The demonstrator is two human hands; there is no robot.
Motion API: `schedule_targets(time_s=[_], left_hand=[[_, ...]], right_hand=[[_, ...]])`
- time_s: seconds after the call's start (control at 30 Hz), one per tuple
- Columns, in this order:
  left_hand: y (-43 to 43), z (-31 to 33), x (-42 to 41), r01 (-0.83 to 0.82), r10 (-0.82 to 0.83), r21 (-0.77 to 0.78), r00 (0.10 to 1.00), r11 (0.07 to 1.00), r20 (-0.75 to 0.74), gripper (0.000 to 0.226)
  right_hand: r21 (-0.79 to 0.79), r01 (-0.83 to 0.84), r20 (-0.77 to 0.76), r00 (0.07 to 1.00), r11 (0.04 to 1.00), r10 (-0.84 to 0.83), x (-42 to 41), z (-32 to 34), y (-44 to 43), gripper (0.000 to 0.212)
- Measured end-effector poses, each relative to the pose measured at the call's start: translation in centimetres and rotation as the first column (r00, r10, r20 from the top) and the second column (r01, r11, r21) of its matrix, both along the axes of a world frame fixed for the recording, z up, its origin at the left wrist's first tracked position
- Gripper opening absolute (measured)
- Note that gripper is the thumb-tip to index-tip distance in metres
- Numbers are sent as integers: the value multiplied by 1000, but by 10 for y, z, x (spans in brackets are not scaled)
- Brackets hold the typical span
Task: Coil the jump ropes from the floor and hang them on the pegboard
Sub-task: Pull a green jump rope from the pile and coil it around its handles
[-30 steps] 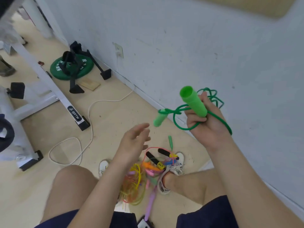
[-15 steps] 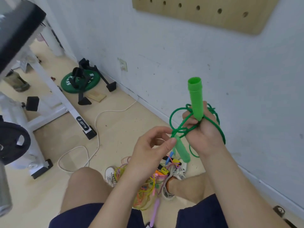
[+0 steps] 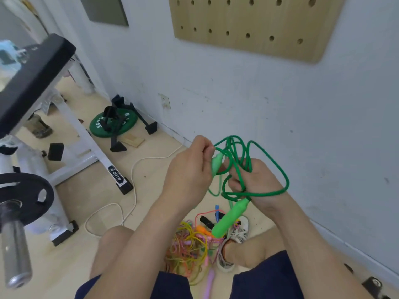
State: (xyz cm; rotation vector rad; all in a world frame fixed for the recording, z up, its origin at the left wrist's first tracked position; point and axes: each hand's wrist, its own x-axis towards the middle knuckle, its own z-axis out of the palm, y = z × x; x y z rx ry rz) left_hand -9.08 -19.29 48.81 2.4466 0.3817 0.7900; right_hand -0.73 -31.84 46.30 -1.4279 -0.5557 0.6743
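1. One weight bench (image 3: 36, 67), black-padded on a white frame, is seen at the left, with one barbell (image 3: 15, 244) carrying one black plate (image 3: 26, 190) in front of it
2. One wooden pegboard (image 3: 248, 20) is fixed to the wall above, and two rows of holes are shown in it
3. One green weight plate (image 3: 103, 126) is laid flat on the floor by the wall, and one white cable (image 3: 133, 169) is trailed across the floor near it
4. One tangled pile of ropes (image 3: 190, 247), yellow, pink and orange, is left on the floor between the person's legs; the ropes in it cannot be counted
5. One green jump rope (image 3: 236, 167) is held up in loose loops between the hands, above the pile
6. Two hands are seen: the left hand (image 3: 190, 169) is pinched on the top end of the upper handle (image 3: 216, 164), and the right hand (image 3: 261, 184) is curled round the gathered cord
7. Two green handles are counted; the lower handle (image 3: 230, 219) is hung below the right hand, slanted down towards the pile
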Motion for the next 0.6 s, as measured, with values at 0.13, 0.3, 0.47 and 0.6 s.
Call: schedule_targets(time_s=[0.13,0.3,0.47,0.6], left_hand=[[11,15,4,54,-49,41,990,998,-133,16],[5,18,8,149,-232,-507,967,849,-104,27],[10,15,-10,376,-574,-802,817,463,52,46],[9,13,-18,365,-578,-758,816,540,-18,62]], right_hand=[[115,-1,-156,988,993,19,-5,1,-5,46],[15,2,-29,1000,1000,-2,-12,5,-1,28],[133,304,-340,908,943,-245,-4,1,0,23],[71,333,-309,904,940,-296,-6,2,3,21]])
